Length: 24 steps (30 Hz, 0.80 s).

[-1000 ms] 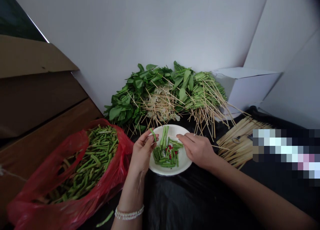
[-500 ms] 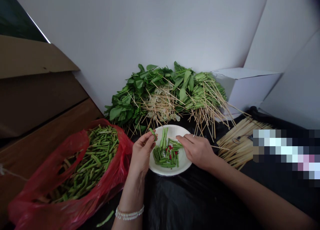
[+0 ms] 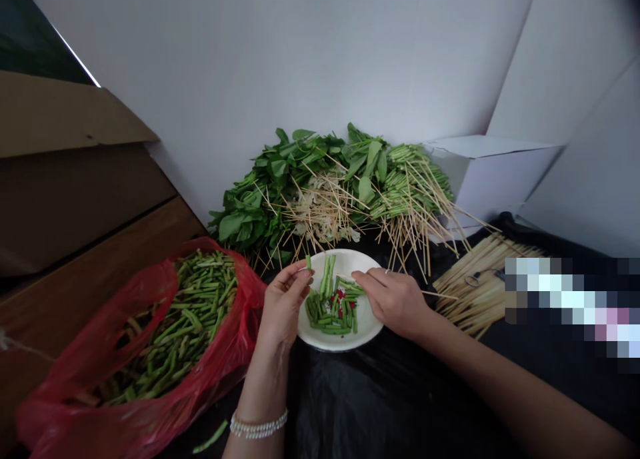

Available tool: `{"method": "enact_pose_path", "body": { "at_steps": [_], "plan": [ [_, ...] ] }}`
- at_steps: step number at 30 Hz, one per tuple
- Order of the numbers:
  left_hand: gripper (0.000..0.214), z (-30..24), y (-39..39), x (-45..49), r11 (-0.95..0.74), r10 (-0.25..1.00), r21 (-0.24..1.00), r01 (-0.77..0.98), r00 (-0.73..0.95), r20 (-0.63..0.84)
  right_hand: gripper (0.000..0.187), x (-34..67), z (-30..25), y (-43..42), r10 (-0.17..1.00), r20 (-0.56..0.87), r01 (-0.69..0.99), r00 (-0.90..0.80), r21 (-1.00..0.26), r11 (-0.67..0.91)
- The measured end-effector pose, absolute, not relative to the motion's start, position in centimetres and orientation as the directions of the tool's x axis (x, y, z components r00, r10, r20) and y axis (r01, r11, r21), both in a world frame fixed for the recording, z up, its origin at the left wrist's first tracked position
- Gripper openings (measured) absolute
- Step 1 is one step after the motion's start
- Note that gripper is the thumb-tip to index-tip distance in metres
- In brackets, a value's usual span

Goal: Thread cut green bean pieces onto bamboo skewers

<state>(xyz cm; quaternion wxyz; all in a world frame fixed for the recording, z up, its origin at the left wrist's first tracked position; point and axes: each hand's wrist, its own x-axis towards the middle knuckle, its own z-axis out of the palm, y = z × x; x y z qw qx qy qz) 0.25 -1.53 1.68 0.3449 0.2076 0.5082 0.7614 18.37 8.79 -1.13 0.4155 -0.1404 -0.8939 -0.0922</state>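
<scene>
My left hand (image 3: 287, 296) pinches a short green bean piece (image 3: 309, 263) over the left rim of a white bowl (image 3: 340, 344). Between the closed fingers of my right hand (image 3: 395, 299) is a thin wooden skewer (image 3: 440, 294); its blunt end sticks out to the right, and its tip points left over the bowl. Cut green bean pieces (image 3: 333, 322) lie inside the bowl, over a red pattern on its bottom. Whether anything is threaded on the skewer I cannot tell.
A red plastic bag (image 3: 250, 299) full of cut beans (image 3: 200, 299) sits to the left. Behind the bowl are leafy greens (image 3: 240, 219) and skewered vegetables (image 3: 325, 206). Loose skewers (image 3: 465, 266) with scissors (image 3: 473, 279) lie right, near a white box (image 3: 500, 172). A cardboard box (image 3: 75, 179) stands left.
In my left fingers the bean piece has turned from slanting to nearly upright. My right hand and the bowl have hardly moved.
</scene>
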Motion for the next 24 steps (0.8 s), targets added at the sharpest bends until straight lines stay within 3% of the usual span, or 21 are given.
{"method": "enact_pose_path", "body": {
  "at_steps": [5, 24],
  "plan": [
    [0.033, 1.57, -1.41, 0.13, -0.317, 0.687, 0.897, -0.309, -0.726, -0.007, 0.031, 18.38, -1.12, 8.81, 0.166, 0.778, 0.325, -0.606, 0.052, 0.944],
    [0.034, 1.71, -1.47, 0.26, -0.280, 0.714, 0.893, -0.352, -0.699, -0.052, 0.029, 18.37, -0.90, 8.65, 0.166, 0.789, 0.343, -0.592, 0.060, 0.938]
  ]
}}
